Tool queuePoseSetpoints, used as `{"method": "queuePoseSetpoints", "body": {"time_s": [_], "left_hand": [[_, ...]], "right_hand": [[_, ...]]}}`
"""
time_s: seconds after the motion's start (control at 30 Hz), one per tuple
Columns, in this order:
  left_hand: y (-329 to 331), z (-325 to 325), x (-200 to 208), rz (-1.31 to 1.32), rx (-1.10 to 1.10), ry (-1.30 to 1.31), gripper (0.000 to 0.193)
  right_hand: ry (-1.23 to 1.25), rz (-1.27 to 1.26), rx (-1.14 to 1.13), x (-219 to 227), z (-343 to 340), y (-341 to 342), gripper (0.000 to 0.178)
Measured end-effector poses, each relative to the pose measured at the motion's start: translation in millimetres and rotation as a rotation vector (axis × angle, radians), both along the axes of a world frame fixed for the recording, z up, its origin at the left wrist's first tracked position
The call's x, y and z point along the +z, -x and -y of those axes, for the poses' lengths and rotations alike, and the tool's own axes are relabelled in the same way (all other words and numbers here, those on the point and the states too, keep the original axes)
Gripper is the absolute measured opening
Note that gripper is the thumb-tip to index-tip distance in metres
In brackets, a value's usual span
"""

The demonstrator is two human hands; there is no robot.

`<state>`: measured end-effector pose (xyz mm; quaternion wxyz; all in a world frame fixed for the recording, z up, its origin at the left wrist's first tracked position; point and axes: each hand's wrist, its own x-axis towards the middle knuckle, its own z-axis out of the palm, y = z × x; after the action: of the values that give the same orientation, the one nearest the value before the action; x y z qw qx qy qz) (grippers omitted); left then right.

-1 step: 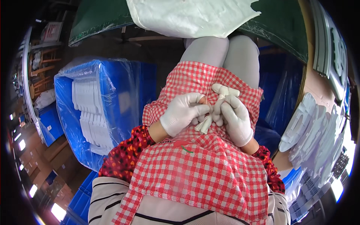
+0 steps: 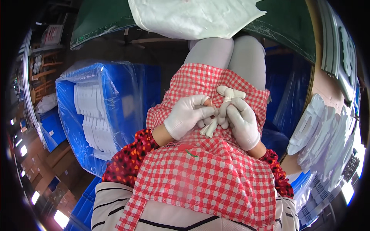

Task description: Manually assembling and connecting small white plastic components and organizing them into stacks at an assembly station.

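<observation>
Over my lap, both hands in white gloves meet around a small white soft piece with rounded, stubby ends (image 2: 231, 92). My right hand (image 2: 243, 123) is closed on it, thumb and fingers bent around its middle. My left hand (image 2: 186, 117) pinches close beside it, the fingertips bare past the glove. A thin pale thread (image 2: 211, 98) runs up from those fingertips. Below the hands hangs a white part with two blunt ends (image 2: 209, 128); whether it joins the soft piece is hidden by the fingers.
A red-checked apron (image 2: 200, 169) covers my lap. On the left, a blue plastic-lined crate (image 2: 133, 115) holds stacked white pieces (image 2: 94, 115). Ahead, a white sheet (image 2: 192, 19) lies on a green table (image 2: 102, 23). Flat white shapes (image 2: 316, 131) stand at right.
</observation>
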<state>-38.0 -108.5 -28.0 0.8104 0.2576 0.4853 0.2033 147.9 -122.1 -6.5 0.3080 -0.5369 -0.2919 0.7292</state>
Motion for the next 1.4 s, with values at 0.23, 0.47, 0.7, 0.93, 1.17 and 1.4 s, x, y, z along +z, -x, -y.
{"method": "queuePoseSetpoints", "body": {"time_s": [0.23,0.47,0.7,0.93,1.17,1.4], "left_hand": [[-6.0,-6.7,4.2,-0.024,-0.021,0.016,0.008],[-11.3,-17.3,13.1,-0.149,-0.230,-0.038,0.006],[-11.4,-18.0,17.7,-0.022,-0.287,-0.057,0.010],[-1.5,-9.2,3.2,0.001,-0.174,-0.041,0.010],[-0.6,-9.8,0.6,-0.042,-0.132,0.012,0.010],[6.3,-10.8,-4.8,0.059,-0.101,0.079,0.011]], "right_hand": [[-0.164,0.179,-0.151,-5.0,11.7,0.8,0.011],[-0.630,0.548,0.136,-4.7,4.6,-6.6,0.006],[-0.904,0.660,0.290,-3.9,-9.4,5.3,0.010],[-0.789,0.441,0.396,-8.9,-15.0,-8.8,0.022],[-0.901,0.659,0.470,-14.9,-3.4,-16.5,0.014],[-0.890,0.651,0.451,0.6,4.4,-15.5,0.008]]}}
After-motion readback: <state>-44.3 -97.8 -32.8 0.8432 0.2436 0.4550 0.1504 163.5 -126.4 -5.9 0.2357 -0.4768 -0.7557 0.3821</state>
